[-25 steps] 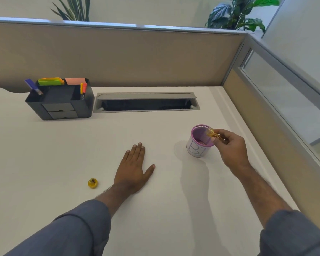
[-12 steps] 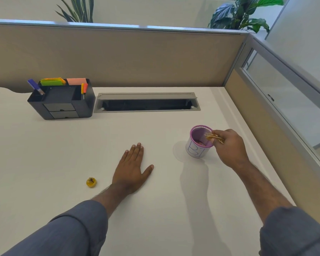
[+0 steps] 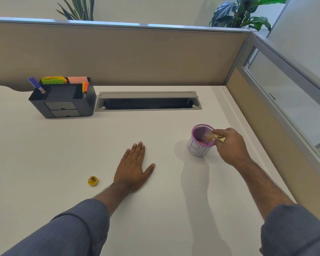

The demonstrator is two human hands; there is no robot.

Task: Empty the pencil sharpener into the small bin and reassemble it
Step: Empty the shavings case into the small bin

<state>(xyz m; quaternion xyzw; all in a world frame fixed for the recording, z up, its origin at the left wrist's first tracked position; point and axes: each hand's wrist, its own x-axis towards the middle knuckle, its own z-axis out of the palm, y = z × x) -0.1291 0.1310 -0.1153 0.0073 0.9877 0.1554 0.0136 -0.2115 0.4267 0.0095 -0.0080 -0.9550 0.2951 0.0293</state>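
A small bin (image 3: 199, 151), white with a purple mesh rim, stands on the desk at the right. My right hand (image 3: 229, 146) pinches a clear yellow sharpener casing (image 3: 212, 137) and holds it tilted over the bin's mouth. Shavings lie inside the bin. The yellow sharpener blade piece (image 3: 93, 180) lies on the desk at the left, just beside my left hand (image 3: 134, 167). That hand rests flat on the desk with fingers spread and nothing in it.
A black desk organiser (image 3: 63, 100) with markers and sticky notes stands at the back left. A grey cable slot (image 3: 148, 102) is cut into the desk at the back. Partition walls close off the back and the right side.
My right hand has tipped the casing further over the bin's mouth and lowered it slightly. The left hand and the blade piece have stayed put.
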